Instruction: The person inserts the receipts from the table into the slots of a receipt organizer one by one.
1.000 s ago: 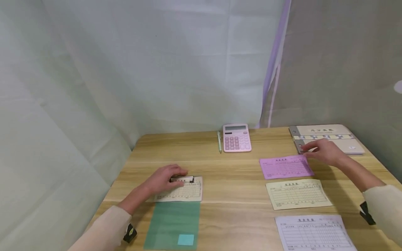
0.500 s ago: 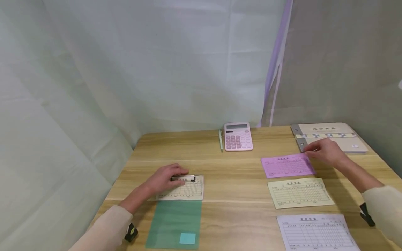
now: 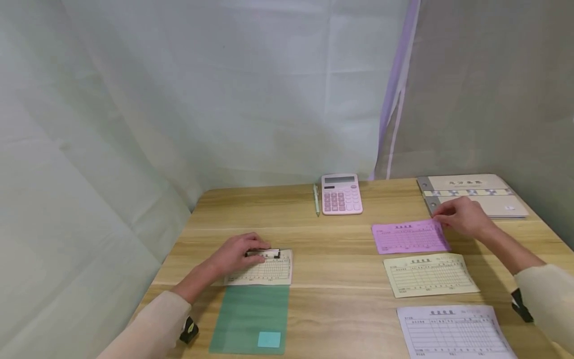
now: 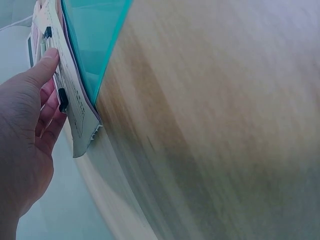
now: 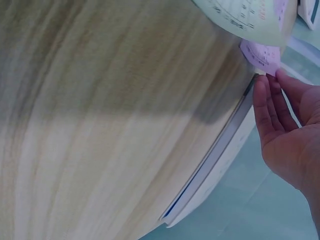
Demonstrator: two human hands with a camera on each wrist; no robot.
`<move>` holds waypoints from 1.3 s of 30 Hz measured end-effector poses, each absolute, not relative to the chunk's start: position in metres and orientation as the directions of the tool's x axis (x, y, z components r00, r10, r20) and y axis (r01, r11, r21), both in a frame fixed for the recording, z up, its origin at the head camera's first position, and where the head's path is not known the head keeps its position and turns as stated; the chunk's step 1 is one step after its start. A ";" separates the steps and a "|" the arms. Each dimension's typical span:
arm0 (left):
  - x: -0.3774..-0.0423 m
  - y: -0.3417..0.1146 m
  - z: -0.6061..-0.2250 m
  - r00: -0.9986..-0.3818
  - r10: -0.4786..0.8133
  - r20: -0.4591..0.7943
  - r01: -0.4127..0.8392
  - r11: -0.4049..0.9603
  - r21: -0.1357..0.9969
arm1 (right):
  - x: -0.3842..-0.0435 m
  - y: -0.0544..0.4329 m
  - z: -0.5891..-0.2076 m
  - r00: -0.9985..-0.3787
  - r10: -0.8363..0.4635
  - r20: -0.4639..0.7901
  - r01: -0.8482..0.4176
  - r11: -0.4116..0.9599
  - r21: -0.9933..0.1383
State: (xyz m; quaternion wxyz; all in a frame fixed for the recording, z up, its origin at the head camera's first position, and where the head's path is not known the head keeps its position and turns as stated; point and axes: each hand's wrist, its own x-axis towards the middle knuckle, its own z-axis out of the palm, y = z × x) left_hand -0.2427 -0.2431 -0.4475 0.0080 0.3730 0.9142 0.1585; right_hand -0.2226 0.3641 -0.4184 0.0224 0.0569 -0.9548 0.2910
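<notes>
My left hand lies at the metal clip of a translucent green clipboard. In the left wrist view its thumb presses the front of the clip, with the other fingers curled behind. A pad of cream receipt forms sits under that clip, partly covered by the hand. On the right side, my right hand pinches the upper right corner of a purple receipt slip between thumb and fingers. Below it lie a yellow-green slip and a white slip, both flat on the table.
A pink calculator and a light green pen lie at the back of the wooden table. The cream ledger is at the back right, just behind my right hand. Pale curtains hang behind.
The view has shifted slightly. My right fingers have closed a little on the purple slip's corner, and the slip has barely moved. The left hand stays at the clip.
</notes>
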 end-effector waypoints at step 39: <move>-0.240 -0.241 -0.446 -0.705 0.700 0.119 0.703 0.666 0.250 | -0.207 0.234 -0.392 -0.937 -0.347 -0.045 -0.127 0.456 -0.881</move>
